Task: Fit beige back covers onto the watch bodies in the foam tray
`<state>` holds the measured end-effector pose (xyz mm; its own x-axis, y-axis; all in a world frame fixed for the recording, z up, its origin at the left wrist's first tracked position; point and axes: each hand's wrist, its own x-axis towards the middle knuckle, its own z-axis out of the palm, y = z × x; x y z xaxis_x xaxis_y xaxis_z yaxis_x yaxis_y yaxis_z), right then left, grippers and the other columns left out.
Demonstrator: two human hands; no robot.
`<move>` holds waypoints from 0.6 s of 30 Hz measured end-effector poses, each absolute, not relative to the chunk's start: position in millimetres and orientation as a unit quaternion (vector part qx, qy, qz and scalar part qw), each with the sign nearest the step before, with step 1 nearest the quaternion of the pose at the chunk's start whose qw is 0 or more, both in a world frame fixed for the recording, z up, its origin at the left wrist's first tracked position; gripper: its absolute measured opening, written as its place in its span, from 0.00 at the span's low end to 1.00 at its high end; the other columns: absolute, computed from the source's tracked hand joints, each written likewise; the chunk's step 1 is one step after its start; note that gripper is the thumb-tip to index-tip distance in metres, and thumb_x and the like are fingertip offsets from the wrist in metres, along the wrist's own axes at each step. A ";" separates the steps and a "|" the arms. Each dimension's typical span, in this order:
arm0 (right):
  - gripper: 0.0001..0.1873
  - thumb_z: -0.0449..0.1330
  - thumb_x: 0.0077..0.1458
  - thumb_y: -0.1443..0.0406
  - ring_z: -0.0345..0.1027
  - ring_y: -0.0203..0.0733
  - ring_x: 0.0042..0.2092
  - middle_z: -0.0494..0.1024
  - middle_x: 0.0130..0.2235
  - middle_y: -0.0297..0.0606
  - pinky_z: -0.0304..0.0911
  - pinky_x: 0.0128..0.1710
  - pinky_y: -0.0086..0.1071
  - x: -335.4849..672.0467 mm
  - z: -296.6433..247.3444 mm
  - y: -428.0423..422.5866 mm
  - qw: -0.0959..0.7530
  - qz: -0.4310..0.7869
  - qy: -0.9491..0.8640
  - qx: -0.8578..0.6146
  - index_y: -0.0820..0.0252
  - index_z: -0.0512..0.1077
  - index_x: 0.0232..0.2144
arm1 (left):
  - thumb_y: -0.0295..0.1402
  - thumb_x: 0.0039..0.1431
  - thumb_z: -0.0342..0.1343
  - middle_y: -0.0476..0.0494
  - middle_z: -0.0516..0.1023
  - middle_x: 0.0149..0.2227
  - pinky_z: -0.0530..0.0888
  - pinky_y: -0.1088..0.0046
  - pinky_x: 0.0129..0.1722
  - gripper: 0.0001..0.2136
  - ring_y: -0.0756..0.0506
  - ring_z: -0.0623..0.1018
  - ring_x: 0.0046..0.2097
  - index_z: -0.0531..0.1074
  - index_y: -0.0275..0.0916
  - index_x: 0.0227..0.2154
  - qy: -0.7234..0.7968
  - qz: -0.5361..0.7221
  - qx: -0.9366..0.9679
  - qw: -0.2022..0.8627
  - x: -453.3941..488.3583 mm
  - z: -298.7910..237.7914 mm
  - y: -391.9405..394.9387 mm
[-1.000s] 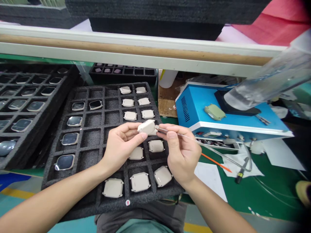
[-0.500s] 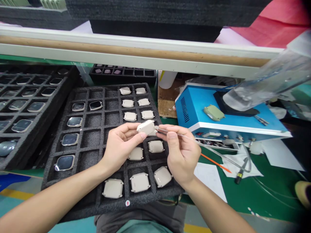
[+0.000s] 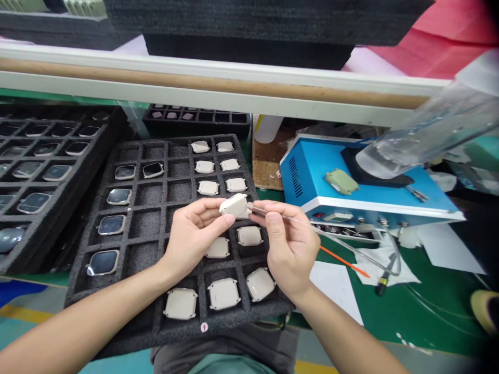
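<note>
Pinched between thumb and fingers of my left hand [image 3: 198, 226] is a cream smartwatch case [image 3: 234, 205], tilted above the foam tray. My right hand [image 3: 292, 244] is closed around a thin clear tube [image 3: 286, 215], whose narrow tip meets or nearly meets the right edge of the case; actual contact I cannot tell. Beneath both hands lies the black foam tray [image 3: 146, 221] divided into compartments. Cream watch cases [image 3: 223, 294] fill several compartments on its right side, and watches with dark screens [image 3: 103, 262] sit along its left.
A blue box [image 3: 307, 161] stands at the right, with a green watch case [image 3: 341, 181] and a clear cylinder [image 3: 393, 150] on top. An orange stick [image 3: 345, 262] and a black-tipped connector [image 3: 382, 283] lie before it. More watch trays [image 3: 58, 200] stand left. A shelf edge [image 3: 218, 96] crosses above.
Almost nothing differs. Both hands hold the same watch case and tube in nearly the same pose; the view has shifted very slightly.
</note>
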<state>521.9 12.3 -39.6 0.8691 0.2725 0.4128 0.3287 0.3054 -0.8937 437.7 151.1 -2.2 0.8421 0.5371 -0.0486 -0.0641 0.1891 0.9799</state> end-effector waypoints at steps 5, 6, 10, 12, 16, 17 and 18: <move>0.06 0.60 0.69 0.61 0.82 0.42 0.47 0.84 0.45 0.39 0.81 0.47 0.38 523.6 -38.7 14.4 0.767 -0.016 -0.261 -0.586 0.54 0.78 0.42 | 0.35 0.53 0.75 0.44 0.89 0.43 0.82 0.71 0.51 0.13 0.42 0.87 0.47 0.83 0.40 0.41 0.200 0.198 0.620 0.732 438.7 -0.4 152.3; 0.07 0.60 0.70 0.61 0.82 0.42 0.47 0.84 0.45 0.40 0.81 0.47 0.38 524.2 -38.5 14.9 0.767 -0.014 -0.262 -0.585 0.55 0.77 0.42 | 0.35 0.53 0.75 0.44 0.89 0.42 0.81 0.70 0.52 0.14 0.41 0.87 0.48 0.83 0.40 0.41 0.204 0.199 0.623 0.728 438.9 -0.1 152.9; 0.07 0.60 0.70 0.60 0.81 0.41 0.47 0.84 0.46 0.40 0.81 0.47 0.37 526.6 -39.3 16.1 0.772 0.007 -0.265 -0.578 0.55 0.77 0.43 | 0.38 0.51 0.76 0.41 0.89 0.43 0.82 0.66 0.52 0.17 0.39 0.87 0.48 0.84 0.40 0.42 0.218 0.195 0.630 0.719 439.5 0.6 155.1; 0.08 0.59 0.70 0.60 0.81 0.40 0.47 0.84 0.46 0.40 0.80 0.48 0.36 527.1 -40.2 16.3 0.774 0.013 -0.266 -0.575 0.55 0.76 0.44 | 0.40 0.50 0.77 0.40 0.89 0.44 0.82 0.66 0.52 0.18 0.38 0.87 0.48 0.84 0.40 0.43 0.226 0.194 0.634 0.714 439.6 1.2 155.4; 0.08 0.59 0.70 0.60 0.81 0.41 0.48 0.84 0.46 0.40 0.80 0.49 0.38 527.5 -41.0 16.9 0.774 0.016 -0.268 -0.573 0.55 0.76 0.44 | 0.41 0.49 0.77 0.40 0.89 0.45 0.82 0.69 0.50 0.20 0.39 0.87 0.48 0.83 0.40 0.43 0.235 0.192 0.640 0.706 439.7 2.3 154.9; 0.08 0.59 0.70 0.60 0.81 0.41 0.48 0.84 0.46 0.40 0.80 0.49 0.38 527.7 -40.9 17.1 0.774 0.015 -0.268 -0.574 0.55 0.76 0.44 | 0.41 0.49 0.77 0.40 0.88 0.45 0.82 0.70 0.50 0.20 0.39 0.86 0.48 0.83 0.40 0.44 0.237 0.191 0.641 0.705 439.8 2.2 154.8; 0.08 0.59 0.70 0.60 0.81 0.41 0.47 0.84 0.46 0.40 0.80 0.48 0.38 527.8 -40.8 17.3 0.773 0.015 -0.269 -0.574 0.55 0.76 0.44 | 0.41 0.49 0.77 0.40 0.88 0.46 0.82 0.71 0.49 0.20 0.39 0.86 0.48 0.83 0.40 0.44 0.239 0.191 0.641 0.704 439.8 2.0 154.9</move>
<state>527.8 17.3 -40.8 0.8551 0.3316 0.3986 0.2855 0.3406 -0.8958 439.8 154.9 2.0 0.8130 0.5751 -0.0914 0.0376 0.1049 0.9938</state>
